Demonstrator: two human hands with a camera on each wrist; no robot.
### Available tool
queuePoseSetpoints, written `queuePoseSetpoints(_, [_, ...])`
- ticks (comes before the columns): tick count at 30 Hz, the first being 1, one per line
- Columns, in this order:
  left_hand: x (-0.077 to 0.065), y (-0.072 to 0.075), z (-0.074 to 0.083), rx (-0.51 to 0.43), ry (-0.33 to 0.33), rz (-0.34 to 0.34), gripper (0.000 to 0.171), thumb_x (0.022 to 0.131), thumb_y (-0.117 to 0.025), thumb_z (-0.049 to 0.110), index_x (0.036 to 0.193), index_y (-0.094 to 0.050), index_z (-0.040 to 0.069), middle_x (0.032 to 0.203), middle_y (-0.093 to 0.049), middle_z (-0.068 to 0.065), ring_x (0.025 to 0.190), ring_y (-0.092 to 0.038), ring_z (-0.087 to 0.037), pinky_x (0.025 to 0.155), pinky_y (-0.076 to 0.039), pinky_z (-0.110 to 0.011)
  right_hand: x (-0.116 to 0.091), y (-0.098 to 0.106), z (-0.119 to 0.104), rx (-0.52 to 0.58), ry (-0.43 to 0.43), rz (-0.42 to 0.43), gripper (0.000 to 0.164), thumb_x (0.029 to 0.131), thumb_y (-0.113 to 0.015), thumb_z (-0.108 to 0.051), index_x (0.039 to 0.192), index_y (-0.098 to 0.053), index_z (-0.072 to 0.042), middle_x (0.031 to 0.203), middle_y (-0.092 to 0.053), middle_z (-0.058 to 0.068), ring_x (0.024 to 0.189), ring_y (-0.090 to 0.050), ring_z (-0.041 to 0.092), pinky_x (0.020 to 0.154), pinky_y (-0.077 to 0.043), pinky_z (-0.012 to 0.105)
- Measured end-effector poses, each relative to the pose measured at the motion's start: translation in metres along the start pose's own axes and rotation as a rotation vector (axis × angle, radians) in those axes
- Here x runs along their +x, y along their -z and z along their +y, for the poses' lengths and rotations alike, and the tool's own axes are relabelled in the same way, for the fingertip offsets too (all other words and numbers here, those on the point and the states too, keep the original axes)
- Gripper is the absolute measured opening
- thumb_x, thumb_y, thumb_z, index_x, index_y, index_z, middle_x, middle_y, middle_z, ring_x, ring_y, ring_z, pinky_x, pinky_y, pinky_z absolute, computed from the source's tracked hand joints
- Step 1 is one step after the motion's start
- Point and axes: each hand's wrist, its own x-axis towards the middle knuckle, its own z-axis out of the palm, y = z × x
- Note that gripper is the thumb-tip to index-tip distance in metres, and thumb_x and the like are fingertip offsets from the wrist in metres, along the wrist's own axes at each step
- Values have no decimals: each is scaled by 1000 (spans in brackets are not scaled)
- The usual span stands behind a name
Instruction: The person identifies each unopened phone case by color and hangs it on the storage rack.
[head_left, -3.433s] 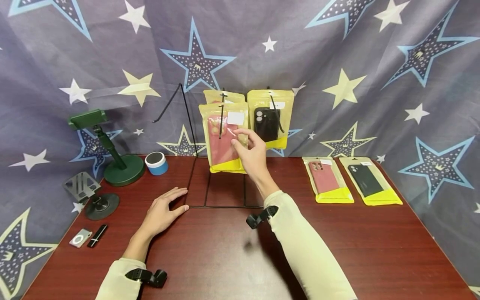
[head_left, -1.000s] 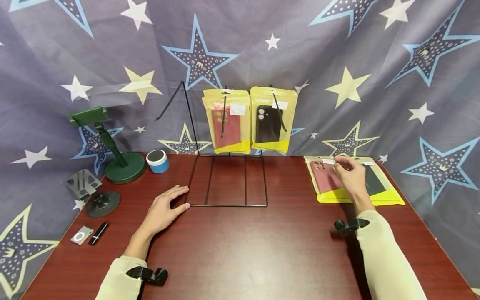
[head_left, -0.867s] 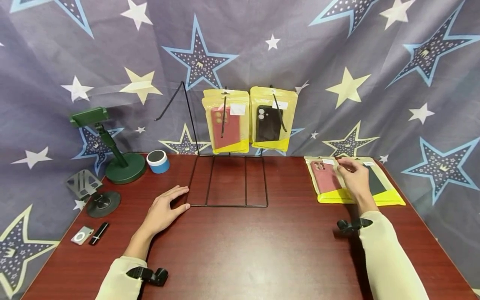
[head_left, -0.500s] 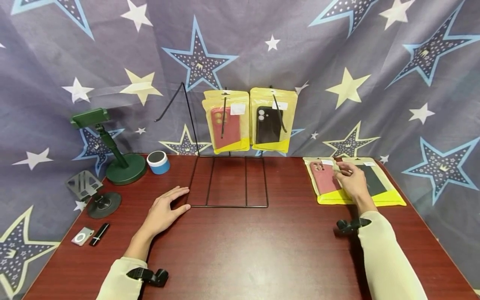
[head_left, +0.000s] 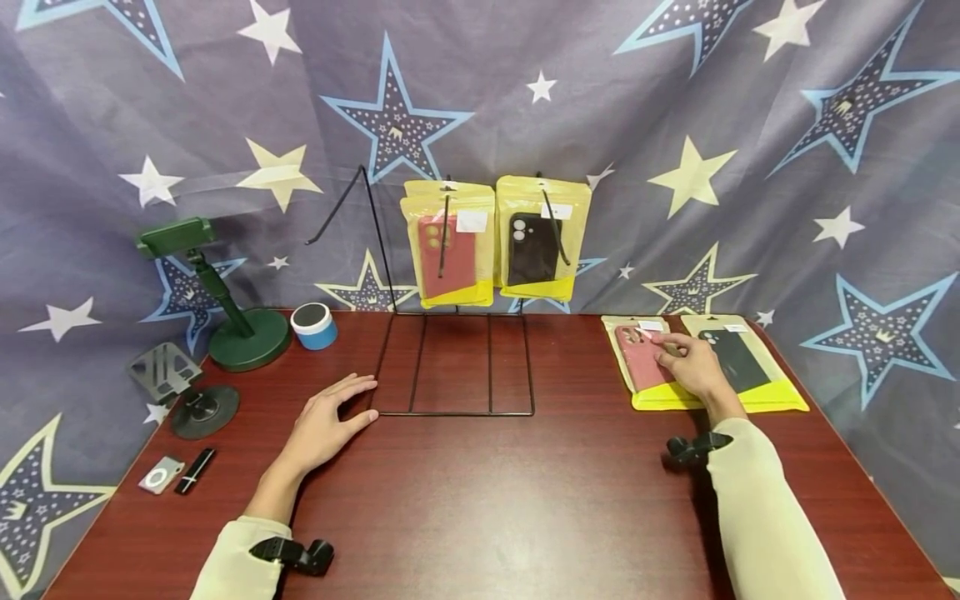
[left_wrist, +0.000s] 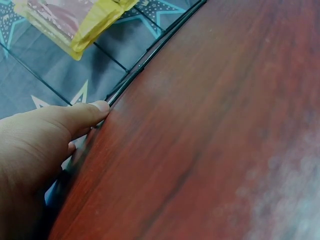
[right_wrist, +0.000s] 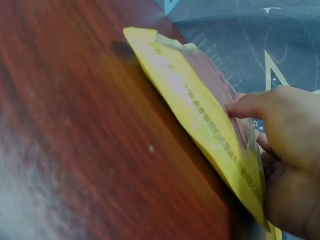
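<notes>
Pink-case pack [head_left: 633, 364] lies on the desk [head_left: 450, 517], right side of the head frame, mid-height; its upper R part & R edge are partly hidden by the R hand [head_left: 697, 367]. R hand pinches the pack near that edge, thumb on the face, other fingers curled & mostly out of sight; R wrist view shows the yellow lower band w/ print too blurred to read. Can't tell if the pack is lifted at all.

Just right of it, black-case pack [head_left: 742, 367], lower L part covered by the R hand & wrist.

Wire rack [head_left: 450, 414], approx centre of frame: hanging pink pack [head_left: 453, 262] in front of another pack, of which only the top & L edge show; hanging black pack [head_left: 534, 250] beside it, upper centre. Rack's back bars mostly hidden behind these. L wrist view cuts off the top of a hanging pack.

L hand [head_left: 318, 425], centre-left, holds nothing: fingers extended, thumb apart, tips at the rack base's L side.

Far left: green stand [head_left: 249, 342], blue-white tub [head_left: 315, 331], grey stand [head_left: 204, 411], small silver gadget [head_left: 160, 475], black stick [head_left: 195, 472]. Star curtain [head_left: 495, 50] runs off the top & sides; both sleeves cut off at bottom.
</notes>
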Motion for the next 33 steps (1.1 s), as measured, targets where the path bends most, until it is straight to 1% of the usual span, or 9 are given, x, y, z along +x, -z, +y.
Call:
queuePoseSetpoints(3, [0,0,0,-4,0,1,52,90,-81,25,138,-67,11,147,-63,-11,147,-48,-39,115,-37,-65,0,-1,-1,18,-10,3,38,101,-62,-13,137,-64,-1,142,-56,37,134,-51,52,111,-40,64])
queuePoseSetpoints(5, [0,0,0,-4,-2,1,52,90,-81,25,138,-67,11,147,-63,-11,147,-48,-39,115,-38,-64,-1,-2,-2,38,-18,13,38,100,-61,-11,137,-63,-1,137,-58,36,125,-55,49,104,-45,59])
queuePoseSetpoints(8, [0,1,0,-1,-5,4,52,90,-81,25,138,-67,11,147,-63,-11,146,-48,-39,115,-38,-63,-2,-2,-3,62,-24,37,39,100,-59,-9,138,-64,-3,131,-59,32,115,-54,40,95,-45,49])
queuePoseSetpoints(13, [0,0,0,8,-2,13,53,90,-81,25,138,-67,11,147,-62,-14,146,-49,-39,115,-39,-62,-6,-1,0,99,-33,65,37,103,-59,-11,139,-64,-6,143,-57,29,124,-55,38,96,-46,44])
queuePoseSetpoints(18, [-2,0,0,-1,8,11,54,90,-81,25,139,-66,9,149,-59,-20,145,-49,-40,114,-39,-63,-10,-1,4,122,-69,108,39,102,-59,-9,140,-64,-9,143,-60,25,119,-59,31,82,-45,22])
queuePoseSetpoints(21, [-2,-1,-1,-4,9,10,54,90,-81,26,139,-66,9,149,-58,-20,145,-49,-40,114,-39,-64,-10,-1,4,156,-77,160,40,101,-59,-7,141,-63,-8,140,-62,26,118,-58,29,78,-43,14])
queuePoseSetpoints(26, [-2,0,0,-3,13,14,54,90,-81,26,140,-66,10,150,-58,-21,145,-49,-40,114,-39,-65,-12,-2,2,218,-102,258,40,100,-60,-5,139,-64,-5,139,-62,25,120,-57,28,78,-41,8])
queuePoseSetpoints(29, [-2,0,0,2,12,13,55,90,-81,26,140,-65,10,150,-58,-20,145,-49,-39,114,-39,-64,-13,-2,1,250,-106,286,39,99,-62,-5,138,-65,-4,142,-60,21,117,-59,19,79,-42,5])
queuePoseSetpoints(33, [-1,0,0,6,13,12,55,91,-80,27,140,-65,10,150,-58,-19,145,-49,-39,114,-38,-65,-14,-2,-3,380,-87,300,39,97,-66,-5,136,-66,-4,126,-68,3,92,-65,1,67,-53,9])
